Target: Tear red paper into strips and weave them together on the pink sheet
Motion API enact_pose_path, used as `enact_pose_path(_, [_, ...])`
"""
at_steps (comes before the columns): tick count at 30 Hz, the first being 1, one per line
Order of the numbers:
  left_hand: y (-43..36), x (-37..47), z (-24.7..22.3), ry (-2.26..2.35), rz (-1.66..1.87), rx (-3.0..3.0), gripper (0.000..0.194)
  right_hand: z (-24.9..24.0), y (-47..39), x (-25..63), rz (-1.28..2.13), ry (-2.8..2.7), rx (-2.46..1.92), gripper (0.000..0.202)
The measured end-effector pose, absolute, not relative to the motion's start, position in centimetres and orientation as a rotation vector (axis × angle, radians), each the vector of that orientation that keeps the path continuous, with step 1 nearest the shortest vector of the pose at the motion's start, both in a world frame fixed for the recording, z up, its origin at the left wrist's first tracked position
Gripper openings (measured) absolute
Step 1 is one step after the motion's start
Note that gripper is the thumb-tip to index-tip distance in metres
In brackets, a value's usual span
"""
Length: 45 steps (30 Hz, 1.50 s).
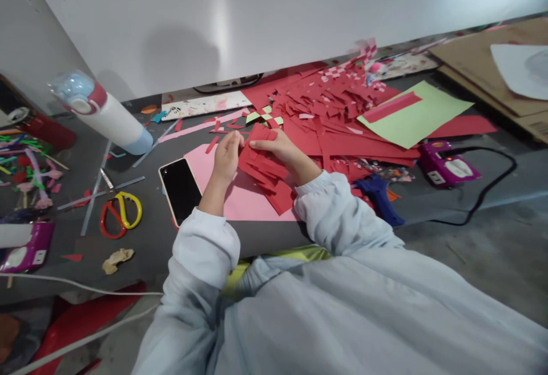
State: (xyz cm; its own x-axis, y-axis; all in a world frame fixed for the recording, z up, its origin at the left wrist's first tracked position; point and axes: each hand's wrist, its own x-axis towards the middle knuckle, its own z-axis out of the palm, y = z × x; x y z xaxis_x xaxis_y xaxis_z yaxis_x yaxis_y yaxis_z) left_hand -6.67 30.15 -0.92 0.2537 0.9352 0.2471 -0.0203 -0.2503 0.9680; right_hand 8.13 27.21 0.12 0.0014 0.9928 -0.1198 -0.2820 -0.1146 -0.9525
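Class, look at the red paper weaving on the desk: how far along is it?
Done: many red strips lie cut in a heap, and a checked woven piece sits at the far edge. In hand: the left hand and right hand grip a partly woven red mat on pink paper. Left: its strip ends still hang loose.

Matt red paper strips [265,166]
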Motion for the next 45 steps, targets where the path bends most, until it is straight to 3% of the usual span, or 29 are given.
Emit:
enact_pose_path(11, [29.6,-7.8,0.6,0.999,0.886,1.259,0.045,-0.9,28.4,8.6,1.234,-0.773,-1.144,0.042])
enact_pose_path(17, [29.3,-7.5,0.2,1.059,1.021,1.161,0.039,-1.0,28.6,9.2,1.23,-0.872,-1.232,0.049])
enact_pose_path(23, [29.6,-7.7,-0.3,1.135,1.213,1.058,0.036,-0.6,28.3,9.6,1.355,-1.026,-1.217,0.04])
enact_pose_path(32, [29.6,-7.6,-0.3,1.126,1.227,1.042,0.03,-0.8,28.0,9.1,1.374,-0.988,-1.184,0.027])
enact_pose_path(45, [29.5,-7.6,-0.2,1.129,1.191,1.109,0.026,-0.4,28.2,9.6,1.372,-1.076,-1.248,0.031])
